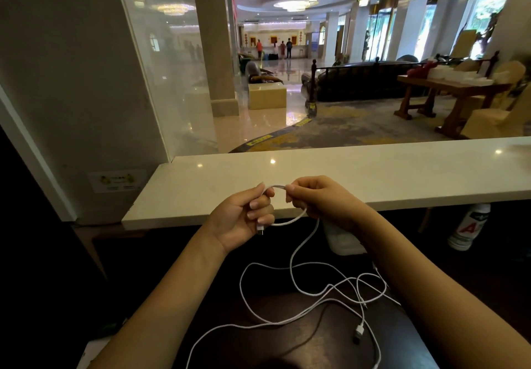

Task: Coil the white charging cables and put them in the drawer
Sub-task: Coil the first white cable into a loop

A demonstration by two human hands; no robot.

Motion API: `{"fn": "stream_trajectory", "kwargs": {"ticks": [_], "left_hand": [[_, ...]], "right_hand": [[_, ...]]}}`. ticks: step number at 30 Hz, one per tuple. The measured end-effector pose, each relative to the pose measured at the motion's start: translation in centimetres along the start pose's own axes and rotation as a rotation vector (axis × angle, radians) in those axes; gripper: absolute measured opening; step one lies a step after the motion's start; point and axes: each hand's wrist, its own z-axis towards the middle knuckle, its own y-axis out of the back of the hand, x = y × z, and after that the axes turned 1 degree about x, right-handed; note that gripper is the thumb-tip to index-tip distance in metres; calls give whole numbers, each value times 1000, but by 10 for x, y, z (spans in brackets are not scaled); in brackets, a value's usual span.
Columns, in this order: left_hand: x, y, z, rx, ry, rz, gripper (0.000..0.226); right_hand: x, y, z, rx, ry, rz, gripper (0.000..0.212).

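Tangled cables [359, 332], bottle [471, 225] under white counter [344, 173]

The white charging cables [359, 332] lie tangled in loose loops, one end looped above.

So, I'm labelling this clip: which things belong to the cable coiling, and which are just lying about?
In the job: white cable loop, gripped by left hand and right hand; tangled white cables below.
Lying about: bottle, white container, counter.
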Motion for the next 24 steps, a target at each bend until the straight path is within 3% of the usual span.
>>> {"fn": "stream_trajectory", "kwargs": {"ticks": [5, 10, 14, 19, 24], "left_hand": [[5, -5, -6, 27, 19, -152, 18], [-1, -3, -12, -59, -56, -316, 22], [-6, 4, -12, -134, -161, -385, 31], [-18, 12, -9, -199, -327, -323, 30], [-9, 18, -3, -261, -420, -175, 29]], "right_hand": [[-5, -4, -2, -88, 78, 38, 26], [-42, -11, -16, -169, 172, -106, 29], [-82, -23, -27, -259, 136, -177, 28], [-98, -37, -46, -245, 118, -514, 22], [-54, -52, -50, -226, 409, -951, 42]]}}
